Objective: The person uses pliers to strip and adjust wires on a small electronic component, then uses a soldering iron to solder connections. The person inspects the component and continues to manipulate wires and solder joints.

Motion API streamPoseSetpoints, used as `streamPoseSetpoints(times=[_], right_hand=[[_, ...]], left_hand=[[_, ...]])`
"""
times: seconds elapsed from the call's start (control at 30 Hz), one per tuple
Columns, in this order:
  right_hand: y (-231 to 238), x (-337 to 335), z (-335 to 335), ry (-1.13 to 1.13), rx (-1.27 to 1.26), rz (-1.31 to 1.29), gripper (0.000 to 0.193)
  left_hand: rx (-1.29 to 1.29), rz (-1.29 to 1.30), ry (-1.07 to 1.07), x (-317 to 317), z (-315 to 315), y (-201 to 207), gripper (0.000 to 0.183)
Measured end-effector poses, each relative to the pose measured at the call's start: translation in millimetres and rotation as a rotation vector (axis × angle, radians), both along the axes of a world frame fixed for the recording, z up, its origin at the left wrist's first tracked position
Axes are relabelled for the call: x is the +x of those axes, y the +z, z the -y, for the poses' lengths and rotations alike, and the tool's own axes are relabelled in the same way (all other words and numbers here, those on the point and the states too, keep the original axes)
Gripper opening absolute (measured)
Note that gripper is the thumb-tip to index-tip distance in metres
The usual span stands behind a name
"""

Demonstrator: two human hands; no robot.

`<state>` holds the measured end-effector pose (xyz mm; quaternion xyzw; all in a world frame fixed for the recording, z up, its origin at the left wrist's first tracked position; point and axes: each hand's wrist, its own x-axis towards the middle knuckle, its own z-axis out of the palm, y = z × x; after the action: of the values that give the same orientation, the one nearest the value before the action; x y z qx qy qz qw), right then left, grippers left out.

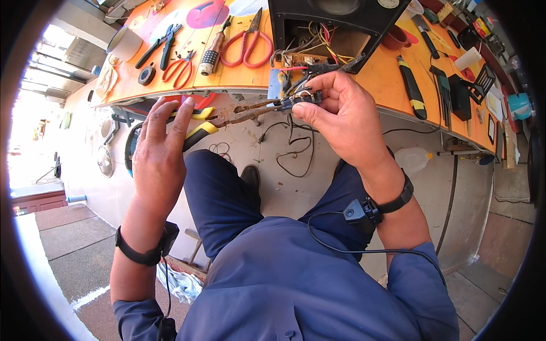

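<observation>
My left hand (pixel 160 139) holds a pair of long-nose pliers (pixel 200 134) with yellow-and-black handles and rusty jaws. Its fingers lie over the handles, which stand apart; the thumb is hidden. The plier tips reach the left end of a small black part (pixel 296 101) with metal contacts, though whether they grip it I cannot tell. Between thumb and fingertips, my right hand (pixel 348 116) pinches that part just off the table's front edge. Wires run close behind it toward a black speaker box (pixel 287 12), whose open front shows red, yellow and black wires (pixel 325 40).
On the orange table (pixel 250 79) lie red-handled scissors (pixel 247 48), a screwdriver (pixel 214 51), wire strippers (pixel 162 48), small red cutters (pixel 179 69) and black tape (pixel 147 74). A utility knife (pixel 412 88) lies right. A black cable (pixel 298 152) trails on the floor.
</observation>
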<state>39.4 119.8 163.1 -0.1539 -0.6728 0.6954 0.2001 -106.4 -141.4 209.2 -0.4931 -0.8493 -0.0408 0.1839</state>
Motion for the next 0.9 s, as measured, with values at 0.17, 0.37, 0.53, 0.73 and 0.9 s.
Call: streamPoseSetpoints(times=[0.17, 0.37, 0.53, 0.73, 0.9], right_hand=[[-1, -1, 0, -0.004, 0.01, 0.006, 0.031], [-1, 0, 0, -0.011, 0.018, 0.002, 0.031], [-1, -1, 0, -0.012, 0.013, 0.004, 0.031], [-1, -1, 0, -0.013, 0.004, 0.002, 0.031], [-1, -1, 0, -0.019, -0.001, 0.01, 0.031]], left_hand=[[0.005, -0.032, -0.001, 0, -1, -1, 0.056], [0.004, -0.054, -0.021, -4, -2, 0, 0.057], [-0.022, -0.075, -0.018, -5, -2, 4, 0.061], [-0.042, -0.106, -0.026, -6, -4, 7, 0.065], [-0.072, -0.095, -0.021, -6, -5, 10, 0.066]])
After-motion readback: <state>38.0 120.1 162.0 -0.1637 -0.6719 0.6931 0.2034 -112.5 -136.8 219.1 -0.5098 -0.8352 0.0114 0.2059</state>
